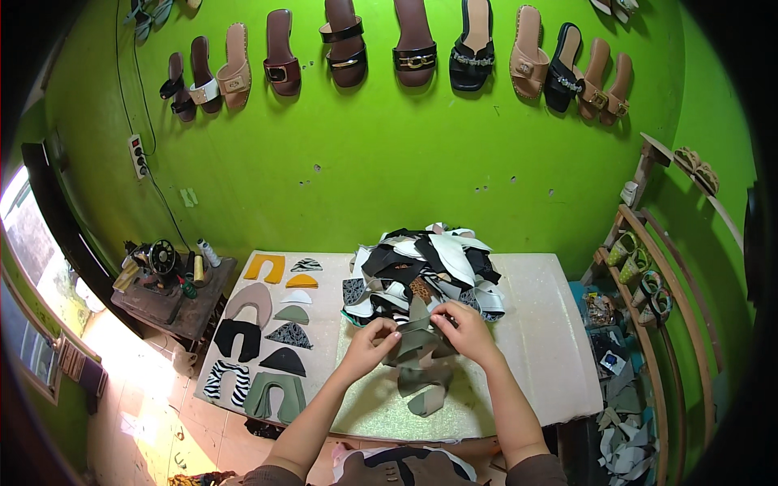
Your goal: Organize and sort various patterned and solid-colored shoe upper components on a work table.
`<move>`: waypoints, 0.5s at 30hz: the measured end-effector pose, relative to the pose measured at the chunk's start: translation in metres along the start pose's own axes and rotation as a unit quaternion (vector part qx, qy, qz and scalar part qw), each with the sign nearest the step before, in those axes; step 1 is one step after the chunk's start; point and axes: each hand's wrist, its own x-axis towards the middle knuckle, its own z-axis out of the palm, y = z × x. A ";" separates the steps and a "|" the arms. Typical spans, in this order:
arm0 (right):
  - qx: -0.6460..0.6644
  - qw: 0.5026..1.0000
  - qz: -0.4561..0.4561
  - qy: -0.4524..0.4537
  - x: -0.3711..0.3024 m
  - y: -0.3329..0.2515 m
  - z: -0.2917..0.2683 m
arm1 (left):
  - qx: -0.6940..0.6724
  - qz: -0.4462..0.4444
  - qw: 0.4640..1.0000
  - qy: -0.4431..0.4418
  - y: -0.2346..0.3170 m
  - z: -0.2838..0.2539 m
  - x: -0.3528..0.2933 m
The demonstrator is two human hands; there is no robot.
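Note:
Over the front middle of the table, my left hand [371,348] and my right hand [462,326] pinch a string of olive-green cut pieces [418,350] between them. My left fingers grip its left side, my right fingers its upper right. The lower pieces hang toward the table edge, slightly blurred; whether they are joined I cannot tell. Just beyond my hands rises a heap of cut shoe-upper pieces [442,255] in black, white, grey and patterned material. To the left lie sorted stacks, among them a green U-shaped piece [274,397] and a zebra-striped piece [226,382].
The pale table [551,348] stands against a green wall hung with sandals [346,53]. A sewing machine [158,263] sits on a small stand at the left. On the right are a wooden rack [648,340] and a heap of scraps [624,437].

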 end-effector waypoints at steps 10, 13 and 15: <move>-0.126 0.991 -0.044 -0.015 -0.018 0.032 0.020 | 0.245 0.071 0.967 0.009 0.002 -0.008 -0.008; -0.149 0.988 -0.051 0.004 -0.019 0.026 0.024 | 0.278 0.091 0.956 0.033 0.001 -0.004 -0.008; -0.109 0.992 -0.057 -0.004 -0.017 0.021 0.026 | 0.283 0.085 0.955 0.033 0.006 -0.001 -0.006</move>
